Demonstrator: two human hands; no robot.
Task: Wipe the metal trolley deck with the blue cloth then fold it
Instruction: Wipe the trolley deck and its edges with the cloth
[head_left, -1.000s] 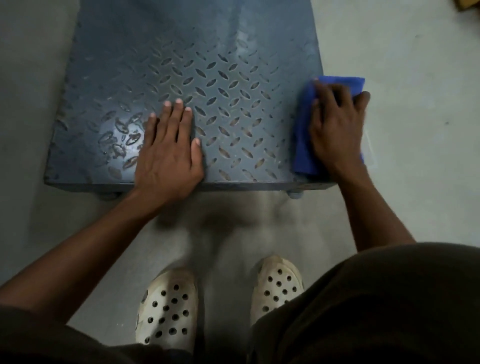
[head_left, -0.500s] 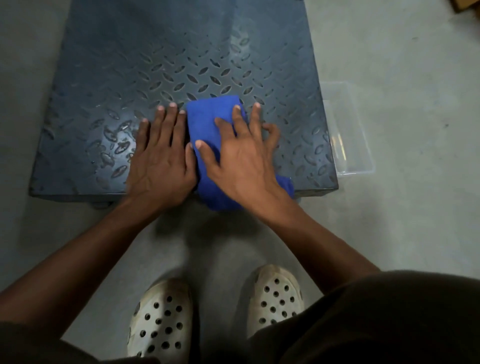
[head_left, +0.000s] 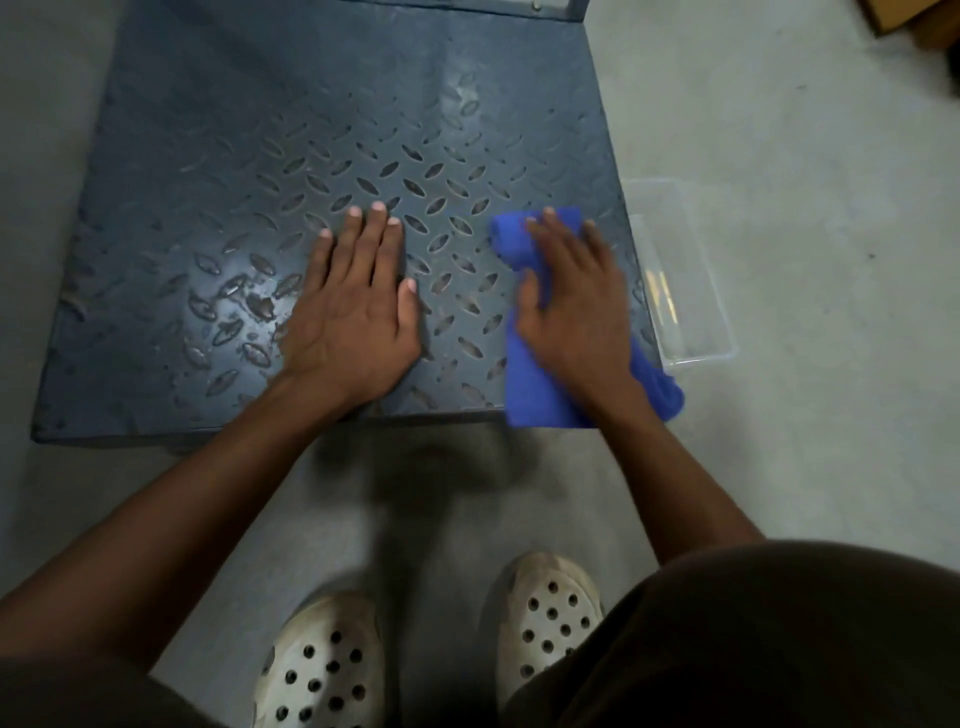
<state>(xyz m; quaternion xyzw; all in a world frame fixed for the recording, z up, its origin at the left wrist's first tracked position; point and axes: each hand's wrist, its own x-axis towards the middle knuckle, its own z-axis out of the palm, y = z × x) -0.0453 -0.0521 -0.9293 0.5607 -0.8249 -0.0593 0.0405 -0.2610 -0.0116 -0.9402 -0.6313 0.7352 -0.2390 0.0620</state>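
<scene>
The left hand (head_left: 358, 306) lies flat, fingers straight and together, bracing on the metal trolley deck (head_left: 311, 130) near the middle of its near edge. The right hand (head_left: 571, 306), motion-blurred, presses spread fingers down on the blue cloth (head_left: 535, 400) at the deck's near right corner. The cloth's tail hangs over the near edge. Half a second ago the cloth was touching the left hand; it has swept back rightward, so the wiping is likely mid-stroke along the near strip, with folding not yet begun. A clear plastic tub (head_left: 691, 291) sits on the floor just beside the right edge.
</scene>
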